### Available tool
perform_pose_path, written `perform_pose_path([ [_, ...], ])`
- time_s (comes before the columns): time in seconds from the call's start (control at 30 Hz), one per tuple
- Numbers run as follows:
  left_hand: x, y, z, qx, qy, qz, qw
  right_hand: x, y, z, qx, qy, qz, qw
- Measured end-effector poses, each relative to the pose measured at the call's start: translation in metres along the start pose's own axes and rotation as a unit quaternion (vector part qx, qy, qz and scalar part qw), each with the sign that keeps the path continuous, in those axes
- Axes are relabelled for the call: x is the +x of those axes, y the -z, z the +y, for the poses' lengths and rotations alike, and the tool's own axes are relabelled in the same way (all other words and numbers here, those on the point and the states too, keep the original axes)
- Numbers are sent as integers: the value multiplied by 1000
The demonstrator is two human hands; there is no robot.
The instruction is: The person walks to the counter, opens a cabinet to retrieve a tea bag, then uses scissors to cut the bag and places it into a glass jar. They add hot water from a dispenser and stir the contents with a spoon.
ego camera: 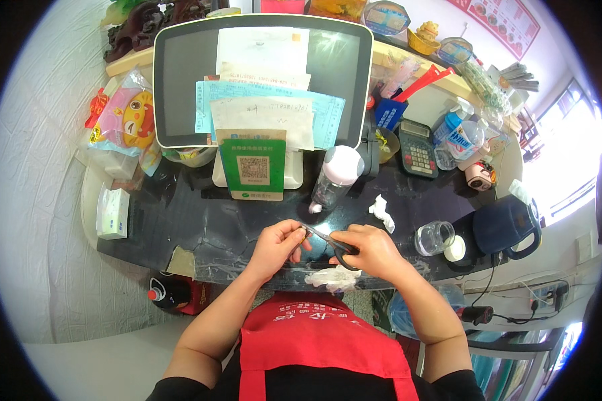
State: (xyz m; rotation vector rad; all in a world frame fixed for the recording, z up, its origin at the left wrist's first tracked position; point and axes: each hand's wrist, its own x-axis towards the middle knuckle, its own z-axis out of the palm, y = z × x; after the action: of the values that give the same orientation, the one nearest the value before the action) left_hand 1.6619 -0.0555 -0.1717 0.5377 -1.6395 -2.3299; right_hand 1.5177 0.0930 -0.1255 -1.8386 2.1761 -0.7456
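Observation:
My right hand (368, 248) grips a pair of scissors (335, 242) by its black handles. The blades point left and reach the fingertips of my left hand (277, 246). Thumb and forefinger of that hand pinch a small yellowish item (302, 239), mostly covered by the fingers and too small to identify. Both hands are above the front part of a black countertop (220, 220). Just below them, a crumpled white tissue (335, 278) lies at the counter's front edge. Beyond the hands stands a clear bottle with a white lid (342, 168).
A screen (185, 75) with papers and a green payment-code sign (253, 185) stands behind. To the right are another crumpled tissue (382, 213), a clear jar (431, 238), a white lid (454, 248), a dark kettle (504, 225) and a calculator (417, 149). A tissue pack (114, 214) sits left.

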Motion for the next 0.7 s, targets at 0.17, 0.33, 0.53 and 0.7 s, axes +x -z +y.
perform_pose_path([
  [0.17,-2,7,-5,8,-10,19,1000,-2,-4,6,-23,-58,-34,997],
  [0.33,-6,10,-9,19,-70,35,997,-13,-22,28,-147,-89,-68,983],
  [0.53,-9,2,-7,110,-153,67,980,-18,-37,31,-222,-77,-81,969],
  [0.7,-8,-3,-4,166,-181,84,966,-23,-44,33,-186,-81,-64,977],
])
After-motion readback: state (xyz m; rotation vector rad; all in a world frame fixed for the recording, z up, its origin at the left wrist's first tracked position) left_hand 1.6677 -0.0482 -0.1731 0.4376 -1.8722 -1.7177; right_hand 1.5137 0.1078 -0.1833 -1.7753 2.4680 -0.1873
